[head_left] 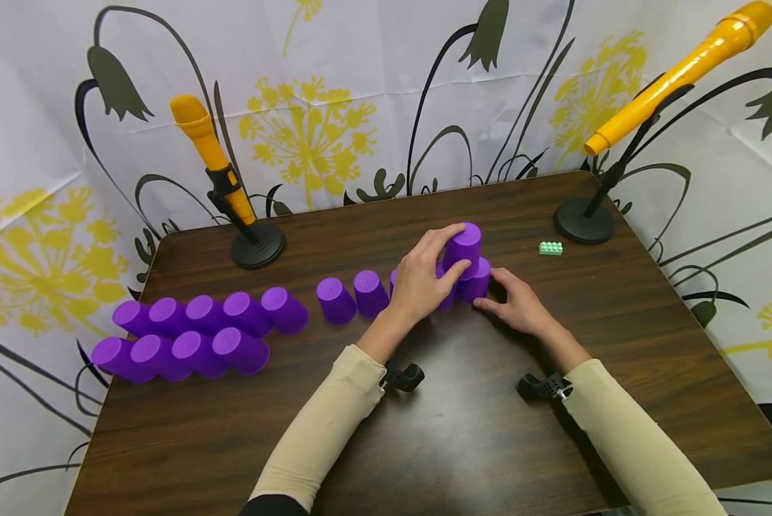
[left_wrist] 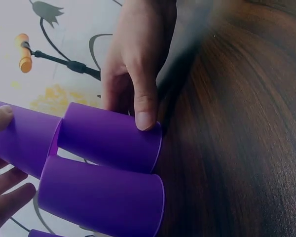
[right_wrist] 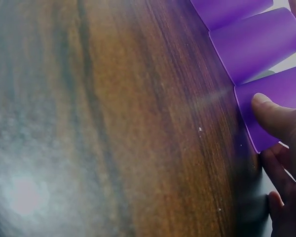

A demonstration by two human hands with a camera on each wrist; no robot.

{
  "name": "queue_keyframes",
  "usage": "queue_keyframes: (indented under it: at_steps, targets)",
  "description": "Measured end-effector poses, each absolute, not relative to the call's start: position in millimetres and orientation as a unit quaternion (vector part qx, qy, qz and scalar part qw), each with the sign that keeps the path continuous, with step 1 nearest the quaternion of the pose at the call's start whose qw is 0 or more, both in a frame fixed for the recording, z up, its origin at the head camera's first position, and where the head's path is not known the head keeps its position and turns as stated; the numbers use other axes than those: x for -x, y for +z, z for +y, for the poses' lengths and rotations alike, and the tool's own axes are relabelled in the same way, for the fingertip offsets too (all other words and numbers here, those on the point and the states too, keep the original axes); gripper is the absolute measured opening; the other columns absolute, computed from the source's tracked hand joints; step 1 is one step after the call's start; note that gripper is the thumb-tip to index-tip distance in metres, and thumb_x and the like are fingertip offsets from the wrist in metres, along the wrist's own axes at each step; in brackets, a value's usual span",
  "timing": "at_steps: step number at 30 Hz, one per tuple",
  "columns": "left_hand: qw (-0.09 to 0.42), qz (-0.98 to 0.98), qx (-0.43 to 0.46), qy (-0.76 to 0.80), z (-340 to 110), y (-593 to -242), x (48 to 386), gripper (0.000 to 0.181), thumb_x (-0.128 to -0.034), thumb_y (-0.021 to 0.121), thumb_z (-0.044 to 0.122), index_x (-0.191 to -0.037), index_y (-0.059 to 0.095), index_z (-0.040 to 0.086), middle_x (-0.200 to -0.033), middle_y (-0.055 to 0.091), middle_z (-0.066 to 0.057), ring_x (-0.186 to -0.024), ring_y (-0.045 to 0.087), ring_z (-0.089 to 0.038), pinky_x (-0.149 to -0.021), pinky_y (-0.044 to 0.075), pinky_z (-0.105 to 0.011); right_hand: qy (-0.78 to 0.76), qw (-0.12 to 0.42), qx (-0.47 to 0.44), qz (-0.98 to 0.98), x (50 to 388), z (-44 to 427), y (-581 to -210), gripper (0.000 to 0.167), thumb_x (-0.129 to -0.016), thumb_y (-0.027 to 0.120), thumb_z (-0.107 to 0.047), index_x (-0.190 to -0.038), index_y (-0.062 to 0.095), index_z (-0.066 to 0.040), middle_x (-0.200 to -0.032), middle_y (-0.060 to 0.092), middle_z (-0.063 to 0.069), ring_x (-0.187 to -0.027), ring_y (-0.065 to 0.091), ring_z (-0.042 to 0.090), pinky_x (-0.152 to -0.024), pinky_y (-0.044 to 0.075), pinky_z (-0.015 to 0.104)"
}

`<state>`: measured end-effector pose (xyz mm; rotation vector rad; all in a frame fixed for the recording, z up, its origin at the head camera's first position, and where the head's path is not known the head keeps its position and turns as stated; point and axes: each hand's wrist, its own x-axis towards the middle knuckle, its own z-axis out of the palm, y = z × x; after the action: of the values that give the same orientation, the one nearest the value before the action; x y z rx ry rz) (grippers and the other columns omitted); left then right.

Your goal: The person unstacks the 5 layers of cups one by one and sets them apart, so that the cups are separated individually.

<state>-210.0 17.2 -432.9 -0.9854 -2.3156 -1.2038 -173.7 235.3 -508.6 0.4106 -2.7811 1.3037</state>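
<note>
My left hand grips an upside-down purple cup, thumb on its near side and fingers round its far side. That cup sits at the tops of two neighbouring purple cups at the right end of a row. My right hand holds the rightmost lower cup near its rim. In the right wrist view the thumb presses this cup's near side, with fingers behind it. The left wrist view shows the upper cup meeting the lower cups. My left hand partly hides the row's middle in the head view.
Left in the row stand more purple cups. Two lines of upside-down cups stand at the table's left. Yellow microphones on black stands are at the back. A green toy brick lies near the right stand.
</note>
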Motion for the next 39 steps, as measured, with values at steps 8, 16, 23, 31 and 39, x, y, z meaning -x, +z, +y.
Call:
queue_keyframes:
  at_steps: [8,16,23,31,39]
  targets:
    - [0.192,-0.820,0.332,-0.425,-3.2,-415.4,191.0,0.051,-0.0902,0.073,0.026,-0.137,0.053,0.018,-0.119,0.061,-0.003,-0.087,0.061,-0.017,-0.070,0.052,-0.031,0.412,0.022,-0.128,-0.902,173.7,235.6,-509.5,0.060,-0.086,0.077,-0.019,-0.138,0.052,-0.001,-0.132,0.056,0.019,-0.127,0.048,0.035,-0.107,0.034,0.052]
    - [0.250,-0.800,0.268,-0.476,-83.5,-403.8,151.5,0.054,-0.0821,0.081,0.018,-0.131,0.060,0.013,-0.116,0.065,-0.004,-0.100,0.065,-0.017,-0.078,0.057,-0.035,0.408,0.033,-0.134,-0.902,174.6,235.6,-511.3,0.059,-0.085,0.078,-0.019,-0.135,0.053,0.001,-0.130,0.057,0.020,-0.126,0.049,0.037,-0.106,0.035,0.053]
    - [0.326,-0.829,0.173,-0.420,-164.4,-412.2,114.4,0.057,-0.0716,0.087,0.008,-0.124,0.065,0.006,-0.107,0.068,-0.010,-0.090,0.068,-0.023,-0.075,0.055,-0.023,0.405,0.024,-0.128,-0.905,174.3,236.4,-512.2,0.059,-0.086,0.077,-0.020,-0.136,0.053,0.000,-0.131,0.056,0.019,-0.127,0.049,0.035,-0.107,0.034,0.052]
    - [0.332,-0.896,0.032,-0.292,-216.0,-455.3,93.1,0.052,-0.0760,0.083,0.028,-0.124,0.068,0.016,-0.101,0.069,-0.010,-0.080,0.066,-0.024,-0.067,0.051,-0.028,0.406,0.021,-0.129,-0.904,174.6,236.8,-511.5,0.059,-0.086,0.077,-0.020,-0.136,0.052,0.000,-0.132,0.056,0.019,-0.127,0.049,0.036,-0.107,0.035,0.053]
    - [0.324,-0.912,0.004,-0.251,-214.3,-470.1,93.9,0.049,-0.0753,0.084,0.029,-0.119,0.068,0.014,-0.098,0.070,-0.013,-0.078,0.067,-0.036,-0.058,0.050,-0.054,0.400,0.014,-0.127,-0.908,174.5,236.3,-511.0,0.059,-0.087,0.077,-0.021,-0.136,0.052,0.000,-0.132,0.056,0.019,-0.126,0.049,0.036,-0.107,0.035,0.053]
